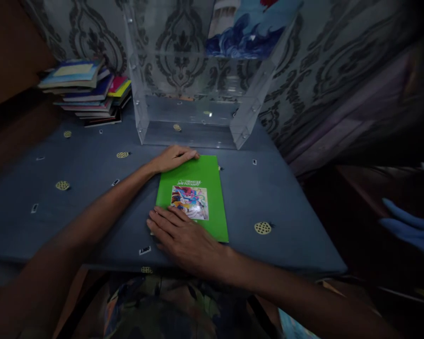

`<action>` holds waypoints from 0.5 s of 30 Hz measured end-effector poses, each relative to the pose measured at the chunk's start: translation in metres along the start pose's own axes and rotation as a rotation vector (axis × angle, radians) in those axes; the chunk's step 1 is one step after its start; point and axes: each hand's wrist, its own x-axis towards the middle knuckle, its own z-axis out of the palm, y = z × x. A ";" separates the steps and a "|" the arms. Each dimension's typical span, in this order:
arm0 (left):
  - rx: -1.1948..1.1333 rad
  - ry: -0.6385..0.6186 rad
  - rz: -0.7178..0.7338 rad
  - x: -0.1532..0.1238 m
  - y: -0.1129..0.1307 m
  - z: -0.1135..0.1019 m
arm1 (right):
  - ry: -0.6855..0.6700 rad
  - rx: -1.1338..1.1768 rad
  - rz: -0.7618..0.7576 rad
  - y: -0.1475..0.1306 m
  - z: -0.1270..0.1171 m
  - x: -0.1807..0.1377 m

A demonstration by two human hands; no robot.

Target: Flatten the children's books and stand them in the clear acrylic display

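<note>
A thin green book [217, 197] lies shut on the table, its cover bearing white lettering and a small colourful picture that face away from me. My left hand [175, 158] rests on the book's far left corner, its thumb stretched along the top edge and its other fingers partly hidden. Across the near left corner my right hand [189, 242] lies flat, palm down, fingers extended over the book's left edge. Neither hand grips the book.
Behind the book stands a clear acrylic rack [189, 139], with a blue sea-picture book [249, 35] on its upper level. A stack of books [92, 92] sits at the back left. The dark blue tablecloth [279, 193] has a pineapple print. A blue object [410, 226] is at far right.
</note>
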 end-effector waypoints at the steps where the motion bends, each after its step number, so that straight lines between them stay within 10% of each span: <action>1: 0.008 0.004 0.013 0.000 0.000 0.001 | 0.000 0.012 0.026 0.001 -0.002 -0.002; 15: 0.069 0.024 0.065 -0.001 -0.004 0.004 | 0.052 0.045 0.256 0.007 -0.018 -0.056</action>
